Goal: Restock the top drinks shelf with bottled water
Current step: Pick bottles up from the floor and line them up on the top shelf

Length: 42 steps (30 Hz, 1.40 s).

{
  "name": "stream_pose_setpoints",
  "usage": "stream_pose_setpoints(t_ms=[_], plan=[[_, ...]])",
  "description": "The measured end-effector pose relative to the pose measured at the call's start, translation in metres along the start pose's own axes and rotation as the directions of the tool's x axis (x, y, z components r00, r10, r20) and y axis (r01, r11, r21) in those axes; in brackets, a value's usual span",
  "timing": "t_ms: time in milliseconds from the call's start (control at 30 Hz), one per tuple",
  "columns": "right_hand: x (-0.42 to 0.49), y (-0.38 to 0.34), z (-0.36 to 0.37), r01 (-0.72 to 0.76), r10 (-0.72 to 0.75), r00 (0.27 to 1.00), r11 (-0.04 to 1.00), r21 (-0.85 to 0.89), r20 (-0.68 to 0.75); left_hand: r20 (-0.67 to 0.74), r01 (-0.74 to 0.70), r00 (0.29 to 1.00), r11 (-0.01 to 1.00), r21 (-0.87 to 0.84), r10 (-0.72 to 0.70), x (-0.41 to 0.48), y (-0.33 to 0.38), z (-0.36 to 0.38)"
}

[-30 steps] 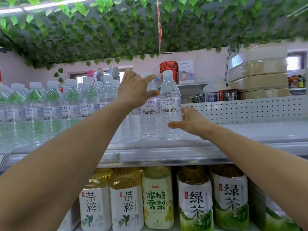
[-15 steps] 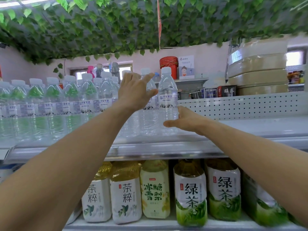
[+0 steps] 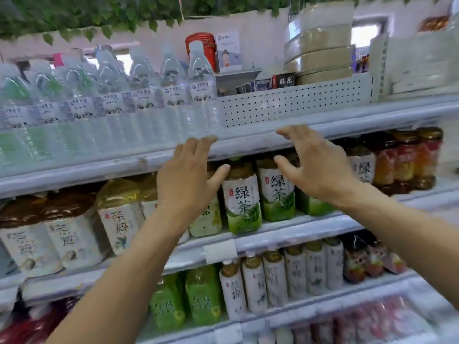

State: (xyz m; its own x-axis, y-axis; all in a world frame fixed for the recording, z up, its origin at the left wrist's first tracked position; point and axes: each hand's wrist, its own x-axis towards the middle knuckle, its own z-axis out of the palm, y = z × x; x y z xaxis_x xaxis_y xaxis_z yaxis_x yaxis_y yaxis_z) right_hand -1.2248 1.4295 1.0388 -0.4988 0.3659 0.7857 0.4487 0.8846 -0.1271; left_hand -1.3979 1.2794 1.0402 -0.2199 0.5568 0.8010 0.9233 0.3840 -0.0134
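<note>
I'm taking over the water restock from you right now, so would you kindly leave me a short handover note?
Left hand: open, empty, in front of the green tea bottles, fingertips level with the top shelf's front edge.
Right hand: open, empty, beside it.
Water bottles: upright on the top shelf's left part; the rightmost bottle ends the row.
Done: that left part looks stocked.
Left: no bottles stand right of the row; no spare water in view, so fetch more.

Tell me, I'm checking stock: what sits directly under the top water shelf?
Under the top shelf: white-labelled tea bottles at left, green tea bottles in the middle, red-labelled bottles at right. The left hand and right hand hide some bottles.
</note>
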Motion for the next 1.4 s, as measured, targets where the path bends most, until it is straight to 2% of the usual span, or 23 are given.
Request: stream_pose_setpoints(t_ms=[100,267,400,500,733,867,967,1033,1133,1200,1233,1300,1400], plan=[[-0.056,0.026,-0.011,-0.055,0.059,0.996,0.997,-0.059,0.060,0.099,-0.020,0.995,0.998,-0.062,0.026,-0.038,0.029,0.018],[-0.140,0.077,-0.023,-0.140,0.174,0.950,0.979,-0.146,0.258,0.302,0.003,0.952,0.989,-0.148,0.043,-0.090,0.081,0.055],[-0.201,0.121,-0.041,-0.185,0.269,0.864,0.956,-0.229,0.425,0.438,0.029,0.897,0.980,-0.195,0.061,-0.124,0.141,0.087],[-0.260,0.170,-0.055,-0.208,0.324,0.786,0.941,-0.268,0.526,0.549,0.032,0.830,0.973,-0.230,0.103,-0.159,0.206,0.116],[-0.408,0.296,-0.075,-0.336,0.421,0.534,0.902,-0.273,0.734,0.791,0.211,0.602,0.934,-0.289,0.108,-0.278,0.361,0.186],[-0.489,0.343,-0.060,-0.412,0.450,0.343,0.861,-0.299,0.824,0.919,0.368,0.392,0.911,-0.185,0.029,-0.356,0.412,0.220],[-0.550,0.368,-0.034,-0.503,0.472,0.175,0.797,-0.333,0.864,0.966,0.489,0.257,0.863,-0.129,-0.001,-0.418,0.435,0.247],[-0.595,0.380,-0.011,-0.572,0.472,0.090,0.745,-0.342,0.877,0.988,0.566,0.151,0.822,-0.069,-0.021,-0.457,0.444,0.270],[-0.669,0.401,0.032,-0.654,0.516,0.016,0.654,-0.381,0.857,0.999,0.596,-0.002,0.802,0.037,-0.045,-0.516,0.455,0.318],[-0.720,0.414,0.066,-0.670,0.548,-0.091,0.584,-0.458,0.831,0.994,0.607,-0.079,0.788,0.103,-0.070,-0.559,0.460,0.358],[-0.747,0.421,0.084,-0.676,0.551,-0.146,0.551,-0.489,0.822,0.990,0.617,-0.113,0.775,0.140,-0.089,-0.584,0.462,0.379],[-0.797,0.432,0.120,-0.691,0.564,-0.210,0.492,-0.529,0.799,0.978,0.636,-0.179,0.746,0.199,-0.108,-0.632,0.468,0.421],[-0.867,0.448,0.171,-0.643,0.592,-0.238,0.498,-0.581,0.770,0.965,0.622,-0.233,0.743,0.245,-0.124,-0.699,0.479,0.478]])
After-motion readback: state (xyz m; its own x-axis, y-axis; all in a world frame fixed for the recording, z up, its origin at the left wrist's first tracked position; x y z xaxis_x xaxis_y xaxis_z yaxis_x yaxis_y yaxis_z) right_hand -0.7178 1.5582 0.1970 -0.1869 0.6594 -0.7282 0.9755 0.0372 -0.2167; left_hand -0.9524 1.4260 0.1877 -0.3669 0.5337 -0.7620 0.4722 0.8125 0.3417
